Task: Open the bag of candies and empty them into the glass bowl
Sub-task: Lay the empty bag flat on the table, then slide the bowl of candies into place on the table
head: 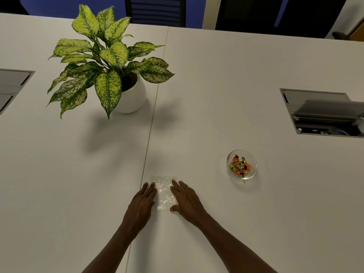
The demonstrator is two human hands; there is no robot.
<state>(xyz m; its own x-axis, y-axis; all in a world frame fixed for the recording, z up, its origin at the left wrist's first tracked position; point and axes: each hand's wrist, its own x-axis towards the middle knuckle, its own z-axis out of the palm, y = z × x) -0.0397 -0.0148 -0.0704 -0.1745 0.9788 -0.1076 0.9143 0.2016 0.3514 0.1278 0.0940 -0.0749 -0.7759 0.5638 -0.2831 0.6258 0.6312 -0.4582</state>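
A clear plastic bag (164, 192) lies flat on the white table, looking empty. My left hand (142, 203) rests palm down along its left edge, and my right hand (186, 199) lies palm down along its right edge. Both hands have their fingers stretched out flat and touch the bag's sides without gripping it. To the right stands a small glass bowl (253, 166), and inside it sit several candies (240, 166) in gold and orange wrappers.
A potted plant (110, 62) in a white pot stands at the back left. Open cable hatches are set into the table at the right (323, 113) and the far left (11, 85). A seam (149, 134) runs down the table.
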